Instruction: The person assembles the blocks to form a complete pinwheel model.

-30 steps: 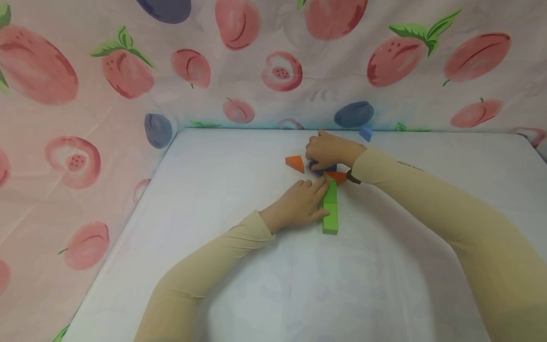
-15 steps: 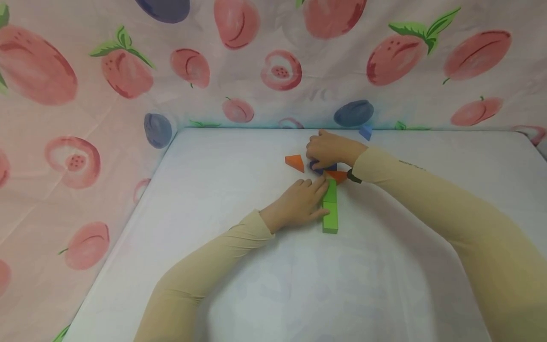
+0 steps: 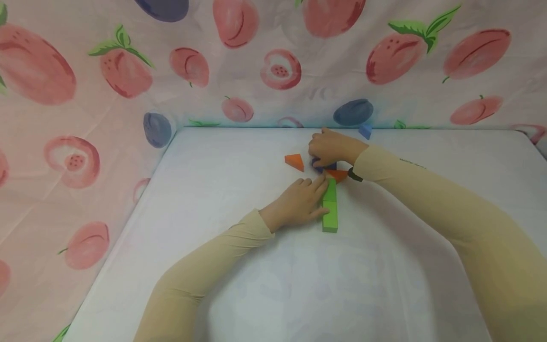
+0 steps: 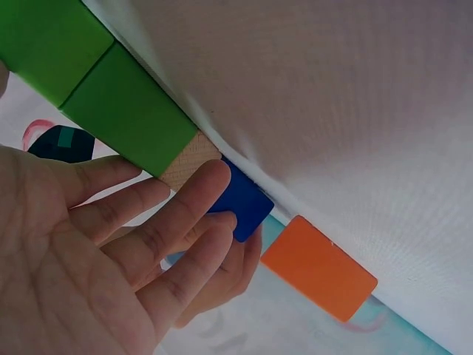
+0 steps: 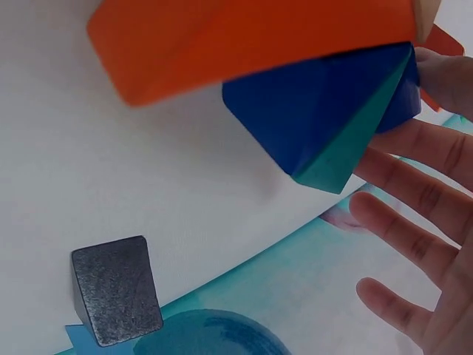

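Two green blocks (image 3: pixel 330 216) (image 4: pixel 126 107) stand end to end in a line on the white surface. My left hand (image 3: pixel 297 204) (image 4: pixel 126 244) lies along their left side with fingers extended, fingertips at the upper block and a bare wood piece (image 4: pixel 194 159). Beyond them my right hand (image 3: pixel 331 146) (image 5: pixel 421 200) holds a blue block (image 4: pixel 244 200) (image 5: pixel 295 103) between thumb and fingers; a teal face (image 5: pixel 347 151) shows beside it in the right wrist view. An orange block (image 3: pixel 337 175) (image 5: pixel 251 41) adjoins the blue one at the right.
A separate orange block (image 3: pixel 295 162) (image 4: pixel 320 268) lies left of the right hand. Near the back edge sits a small blue piece (image 3: pixel 365 131); a dark grey-faced block (image 5: pixel 118 290) shows in the right wrist view. Fruit-patterned cloth (image 3: pixel 239 61) rises behind and at left.
My right hand has shifted slightly to the right, and the blue block's visible left end with it. The left hand keeps its place at the green blocks.
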`<state>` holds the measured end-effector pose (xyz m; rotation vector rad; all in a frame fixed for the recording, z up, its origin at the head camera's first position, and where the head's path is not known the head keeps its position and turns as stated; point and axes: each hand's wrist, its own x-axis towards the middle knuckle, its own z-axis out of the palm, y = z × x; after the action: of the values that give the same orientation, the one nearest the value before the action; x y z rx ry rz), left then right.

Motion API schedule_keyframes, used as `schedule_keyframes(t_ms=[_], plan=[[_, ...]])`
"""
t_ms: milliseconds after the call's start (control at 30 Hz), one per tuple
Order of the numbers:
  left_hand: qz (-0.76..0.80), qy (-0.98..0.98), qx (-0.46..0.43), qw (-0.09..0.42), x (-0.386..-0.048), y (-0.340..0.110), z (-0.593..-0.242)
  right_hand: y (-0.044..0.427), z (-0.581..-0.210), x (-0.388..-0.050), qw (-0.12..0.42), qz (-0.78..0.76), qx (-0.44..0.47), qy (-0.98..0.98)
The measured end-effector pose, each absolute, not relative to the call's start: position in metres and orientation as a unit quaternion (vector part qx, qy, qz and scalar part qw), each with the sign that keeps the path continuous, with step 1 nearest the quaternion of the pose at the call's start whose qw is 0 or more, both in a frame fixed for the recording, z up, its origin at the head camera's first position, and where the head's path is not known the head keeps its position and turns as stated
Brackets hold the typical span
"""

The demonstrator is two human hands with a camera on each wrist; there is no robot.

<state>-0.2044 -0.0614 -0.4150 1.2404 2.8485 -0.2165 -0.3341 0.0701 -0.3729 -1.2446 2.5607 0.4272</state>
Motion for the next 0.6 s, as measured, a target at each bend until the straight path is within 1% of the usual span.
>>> schedule_keyframes(t_ms=[200,367,600], plan=[[-0.066,0.917,0.393,0.023,-0.204,-0.062,-0.414,0.068,-0.369,-0.334,0.108,0.136,-0.447,0.878],[-0.066,0.917,0.392,0.023,-0.206,-0.062,-0.416,0.057,-0.365,-0.332,0.088,0.107,-0.469,0.872],[-0.053,0.916,0.396,0.021,-0.207,-0.062,-0.421,0.045,-0.368,-0.330,0.084,0.099,-0.505,0.853]])
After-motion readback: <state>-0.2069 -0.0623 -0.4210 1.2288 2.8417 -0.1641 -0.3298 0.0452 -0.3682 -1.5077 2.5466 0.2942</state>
